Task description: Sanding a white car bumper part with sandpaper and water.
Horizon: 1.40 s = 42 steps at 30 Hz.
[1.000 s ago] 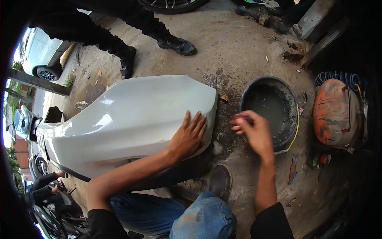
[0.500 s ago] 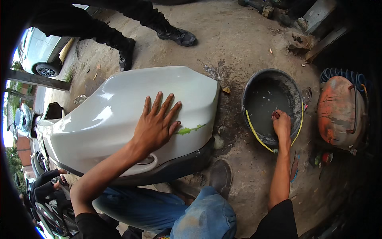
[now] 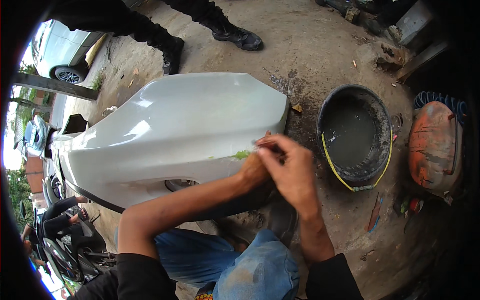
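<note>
Occupying centre-left of the frame, the white panel (image 3: 190, 120) bears a green patch (image 3: 241, 154), work apparently unfinished; right hand (image 3: 294, 175): fingers pinching a small reddish object (image 3: 271, 146); left hand (image 3: 254, 170): finger opening indeterminable.

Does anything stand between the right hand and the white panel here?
Yes, in part: the left hand is at the white panel's right end, partly hidden beneath the right hand in this view. Whether the hands touch is unclear. Nothing else visible intervenes; the black bucket stands off to the right.
</note>
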{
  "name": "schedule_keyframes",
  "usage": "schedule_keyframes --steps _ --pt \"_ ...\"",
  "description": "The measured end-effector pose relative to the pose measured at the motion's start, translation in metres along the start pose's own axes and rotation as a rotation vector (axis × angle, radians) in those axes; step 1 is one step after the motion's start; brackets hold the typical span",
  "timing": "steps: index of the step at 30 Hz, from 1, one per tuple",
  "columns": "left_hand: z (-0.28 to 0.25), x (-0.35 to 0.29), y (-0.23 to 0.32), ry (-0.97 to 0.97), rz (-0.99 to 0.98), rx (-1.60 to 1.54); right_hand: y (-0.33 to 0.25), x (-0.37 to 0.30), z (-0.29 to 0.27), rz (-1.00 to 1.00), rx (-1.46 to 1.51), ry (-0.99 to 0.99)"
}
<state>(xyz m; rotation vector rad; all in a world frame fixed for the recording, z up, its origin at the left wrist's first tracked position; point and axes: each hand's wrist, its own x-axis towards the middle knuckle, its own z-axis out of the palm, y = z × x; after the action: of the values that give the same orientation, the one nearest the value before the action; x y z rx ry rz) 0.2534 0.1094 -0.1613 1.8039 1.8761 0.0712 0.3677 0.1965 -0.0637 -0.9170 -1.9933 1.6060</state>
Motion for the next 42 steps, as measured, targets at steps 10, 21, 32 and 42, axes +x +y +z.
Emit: schedule_keyframes --steps 10,21,32,42 --pt "-0.08 -0.144 0.002 0.018 -0.099 0.481 0.174 0.0 -0.187 0.304 -0.788 0.311" --pt "-0.026 -0.081 0.034 0.13 -0.12 0.609 0.011 -0.008 -0.045 0.225 0.136 -0.084" --pt "-0.078 -0.138 -0.009 0.077 -0.091 0.619 0.077 -0.005 -0.136 0.16 -0.094 0.322" --pt "-0.098 -0.196 0.009 0.206 -0.423 0.351 0.16 -0.009 -0.209 0.326 -0.861 0.25"
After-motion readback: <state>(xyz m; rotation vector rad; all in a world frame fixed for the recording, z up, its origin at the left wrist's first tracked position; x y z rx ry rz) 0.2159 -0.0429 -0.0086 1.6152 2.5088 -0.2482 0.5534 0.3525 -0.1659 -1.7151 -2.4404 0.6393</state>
